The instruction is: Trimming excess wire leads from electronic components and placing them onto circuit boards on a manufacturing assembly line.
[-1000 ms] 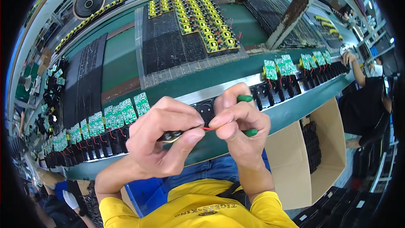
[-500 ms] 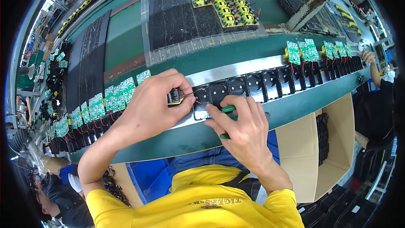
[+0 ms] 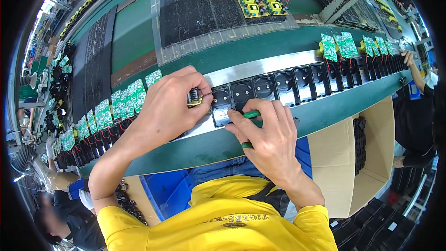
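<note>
My left hand [image 3: 169, 100] is closed around a small circuit board [image 3: 195, 99] with dark cylindrical parts, pinched between thumb and fingers. A thin wire runs from it toward the open black plastic case [image 3: 221, 117] beside the fingertips. Over the front of that case, my right hand [image 3: 272, 135] grips green-handled pliers [image 3: 252, 114]. Both handles show, one above the other, while the jaws are hidden by the fingers. Right of this case, more open black cases [image 3: 264, 87] stand side by side in a row along a metal strip.
Green circuit boards [image 3: 135, 95] wired to cases line the row at left, with others [image 3: 344, 45] at right. Yellow-topped boards [image 3: 251, 8] lie on a black mat beyond. A cardboard box [image 3: 332, 172] and a blue bin [image 3: 162, 195] sit below the bench edge. Co-workers are at both sides.
The view has tilted a little, so the bench and rows sit slightly differently. Both hands keep nearly the same place and grip; the red wire tip by my left fingertips shows less clearly.
</note>
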`<state>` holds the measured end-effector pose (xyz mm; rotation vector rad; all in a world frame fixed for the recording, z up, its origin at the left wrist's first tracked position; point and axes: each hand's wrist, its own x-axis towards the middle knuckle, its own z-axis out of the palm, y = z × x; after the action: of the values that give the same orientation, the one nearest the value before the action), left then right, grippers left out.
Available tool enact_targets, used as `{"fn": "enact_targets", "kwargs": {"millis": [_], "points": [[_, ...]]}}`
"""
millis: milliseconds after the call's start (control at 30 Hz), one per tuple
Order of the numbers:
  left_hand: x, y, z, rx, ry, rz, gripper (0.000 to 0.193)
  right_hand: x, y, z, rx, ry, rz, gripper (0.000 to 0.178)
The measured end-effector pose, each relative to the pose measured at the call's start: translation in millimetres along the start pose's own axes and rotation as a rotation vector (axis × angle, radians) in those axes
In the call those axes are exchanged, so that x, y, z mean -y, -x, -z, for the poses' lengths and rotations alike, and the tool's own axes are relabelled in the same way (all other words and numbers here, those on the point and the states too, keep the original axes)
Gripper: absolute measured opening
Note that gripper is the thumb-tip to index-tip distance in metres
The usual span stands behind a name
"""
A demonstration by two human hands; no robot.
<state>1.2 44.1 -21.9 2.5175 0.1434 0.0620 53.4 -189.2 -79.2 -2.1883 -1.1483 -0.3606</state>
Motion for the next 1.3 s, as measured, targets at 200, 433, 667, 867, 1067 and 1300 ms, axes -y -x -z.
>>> {"fn": "enact_targets", "kwargs": {"millis": [200,433,667,867,1067,1300], "points": [[2,1,-1,-0.007,-0.041,-0.009,0.009,-1,1,-1,0.013,-0.015,-0.011,0.025],[-3,1,3,0.014,-0.048,0.025,0.009,-2,1,-1,0.014,-0.028,-0.022,0.025],[0,-2,0,0.006,-0.078,-0.002,0.010,-1,0,1,0.030,-0.024,-0.036,0.024],[-9,-3,-1,0.058,-0.100,0.001,0.009,-4,1,2,0.051,-0.004,-0.002,0.044],[7,-2,11,0.100,-0.151,-0.189,0.008,10,-26,24,0.055,-0.506,-0.183,0.037],[22,-3,11,0.043,-0.360,-0.524,0.010,6,-76,-11,-0.216,-1.536,-0.387,0.025]]}}
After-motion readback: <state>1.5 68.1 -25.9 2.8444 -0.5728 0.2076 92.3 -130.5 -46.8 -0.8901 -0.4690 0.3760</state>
